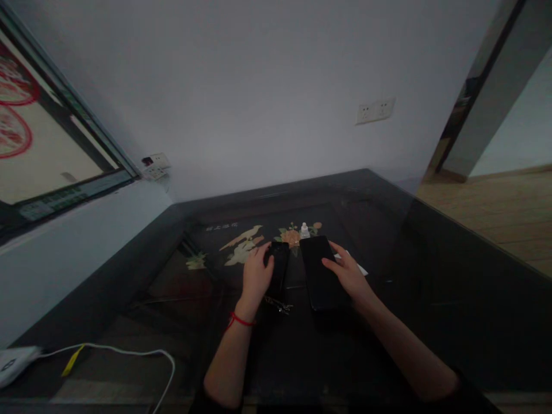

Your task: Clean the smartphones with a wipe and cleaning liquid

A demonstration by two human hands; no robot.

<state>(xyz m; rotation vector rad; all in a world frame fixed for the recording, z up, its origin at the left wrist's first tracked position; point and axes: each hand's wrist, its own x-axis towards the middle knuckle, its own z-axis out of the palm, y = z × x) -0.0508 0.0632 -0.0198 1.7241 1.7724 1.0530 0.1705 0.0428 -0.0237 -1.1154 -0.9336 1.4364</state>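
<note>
Two dark phones lie side by side on a dark glass-topped table. My left hand rests on the left edge of the smaller black phone, fingers curled round its top. My right hand lies at the right edge of the larger black phone, fingers stretched onto its screen. A red string circles my left wrist. A small bunch of keys lies just below the smaller phone. A small white bottle stands beyond the phones.
A white slip of paper pokes out by my right hand. A white cable and a white device lie at the near left. Wall sockets sit above the table. A wooden floor opens to the right.
</note>
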